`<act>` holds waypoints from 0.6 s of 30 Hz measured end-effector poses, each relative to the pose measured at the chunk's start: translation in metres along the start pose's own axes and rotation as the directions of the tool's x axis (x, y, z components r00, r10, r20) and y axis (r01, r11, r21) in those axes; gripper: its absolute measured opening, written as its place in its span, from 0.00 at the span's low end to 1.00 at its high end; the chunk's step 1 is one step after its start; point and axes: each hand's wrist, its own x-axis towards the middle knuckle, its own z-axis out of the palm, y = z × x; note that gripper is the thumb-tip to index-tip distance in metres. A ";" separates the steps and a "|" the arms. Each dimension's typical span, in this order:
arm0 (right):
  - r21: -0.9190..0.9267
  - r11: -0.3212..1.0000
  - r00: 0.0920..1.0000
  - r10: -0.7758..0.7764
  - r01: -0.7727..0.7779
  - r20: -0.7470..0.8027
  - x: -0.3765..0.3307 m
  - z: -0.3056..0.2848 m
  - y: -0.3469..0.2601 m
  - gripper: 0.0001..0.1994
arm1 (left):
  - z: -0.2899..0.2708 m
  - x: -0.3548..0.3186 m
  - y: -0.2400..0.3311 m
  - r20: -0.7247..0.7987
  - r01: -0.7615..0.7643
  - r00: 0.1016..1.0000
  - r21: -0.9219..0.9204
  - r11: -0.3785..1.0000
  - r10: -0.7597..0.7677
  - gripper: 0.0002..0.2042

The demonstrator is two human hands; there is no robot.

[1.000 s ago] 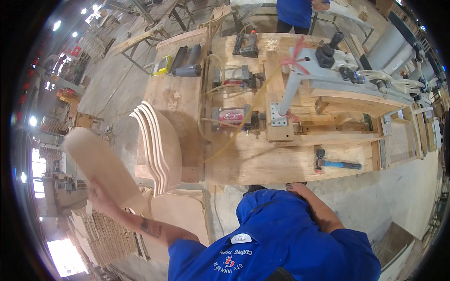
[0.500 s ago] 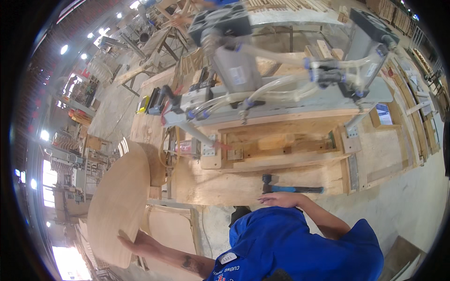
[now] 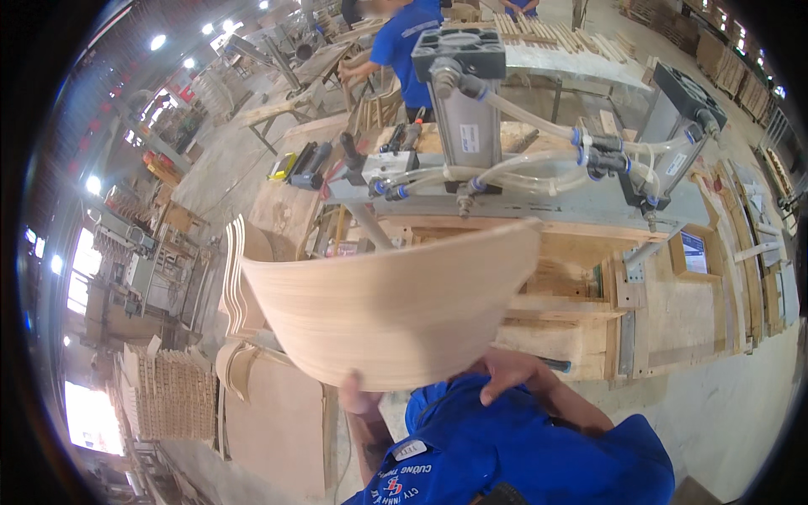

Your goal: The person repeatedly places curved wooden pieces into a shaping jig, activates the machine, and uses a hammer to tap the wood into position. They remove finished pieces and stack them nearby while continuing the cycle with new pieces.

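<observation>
Fingers of the right hand curling over the lower rim of the curved plywood panel, gripping it from the near side; thumb of the left hand pressing up against the same rim further left, the remaining digits hidden behind the wood, so grasping too, though only partly seen. Holding the panel raised in front of the chest, its bowed face turned toward the camera, its concave side facing away, its long edge running from upper right down to lower left. Sitting wholly above both hands, resting in them at its bottom edge and touching nothing else.

Hanging just behind and above the panel: a grey pneumatic press with clear hoses looping between blue fittings. Spreading beneath that, a wooden workbench with a jig frame. Standing to the left, a stack of similar bent plywood pieces on edge, and lower left a pile of slatted wooden parts. Lying further back on the bench, a yellow-and-black tool. Working at the far side, another person in a blue shirt.
</observation>
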 end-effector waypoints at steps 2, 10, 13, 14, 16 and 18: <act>0.054 0.998 0.993 -0.026 0.032 -0.112 -0.013 0.005 0.030 0.45 | 0.009 0.001 -0.010 0.234 0.193 0.944 0.181 0.964 -0.233 0.35; 0.474 0.791 0.631 0.147 0.387 -0.761 -0.053 0.058 0.066 0.29 | -0.012 -0.007 -0.051 0.385 0.504 0.579 0.525 0.686 -0.719 0.28; 0.510 0.757 0.592 0.205 0.408 -0.779 -0.057 0.056 0.061 0.27 | -0.046 -0.012 -0.080 0.377 0.780 0.426 0.307 0.545 -0.823 0.29; 0.484 0.774 0.548 0.216 0.408 -0.808 -0.056 0.061 0.061 0.25 | -0.046 -0.018 -0.083 0.381 0.800 0.429 0.260 0.540 -0.819 0.29; 0.474 0.769 0.503 0.233 0.429 -0.832 -0.060 0.064 0.068 0.24 | -0.020 -0.008 -0.078 0.447 0.839 0.401 0.172 0.517 -0.800 0.28; 0.519 0.723 0.529 0.249 0.456 -0.812 -0.071 0.058 0.087 0.22 | 0.010 0.014 -0.078 0.554 0.870 0.369 0.078 0.487 -0.746 0.27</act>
